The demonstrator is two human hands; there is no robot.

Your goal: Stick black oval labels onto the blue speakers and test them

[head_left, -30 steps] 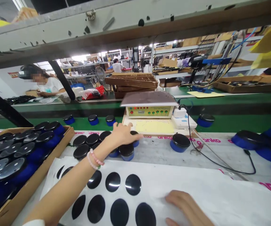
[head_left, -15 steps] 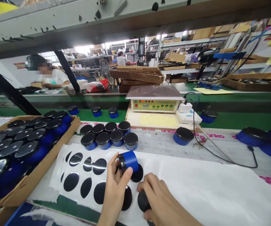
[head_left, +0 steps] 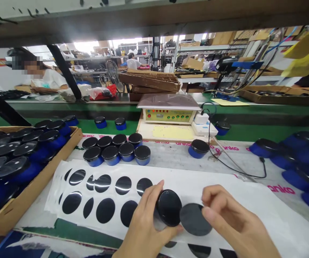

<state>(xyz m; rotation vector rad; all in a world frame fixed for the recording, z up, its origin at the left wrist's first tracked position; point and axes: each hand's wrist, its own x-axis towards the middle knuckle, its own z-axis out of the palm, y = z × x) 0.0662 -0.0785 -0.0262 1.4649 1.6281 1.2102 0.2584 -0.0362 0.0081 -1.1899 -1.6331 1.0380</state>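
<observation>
My left hand [head_left: 146,227] is closed around a blue round container with a black top [head_left: 169,208]. Its glossy black face is tilted toward me. In my right hand [head_left: 235,222], thumb and fingers pinch the right edge of a round black sticker [head_left: 193,219]. The sticker's left edge is close beside the container's black face; whether they touch I cannot tell. Below both hands lie white sheets [head_left: 111,229] bearing rows of round black stickers. Part of the lower row is hidden by my left hand.
A cardboard tray [head_left: 63,159] full of blue containers stands at left. Several more containers [head_left: 111,154] are grouped behind the sheets, others [head_left: 305,154] at right. A control box [head_left: 167,114] with a cable [head_left: 231,163] sits behind. A shelf beam [head_left: 143,27] crosses overhead. One person sits far left.
My left hand has turned the container so its black top faces me. My right hand has lifted a round sticker and moved right and up. The view has shifted a little rightward.
</observation>
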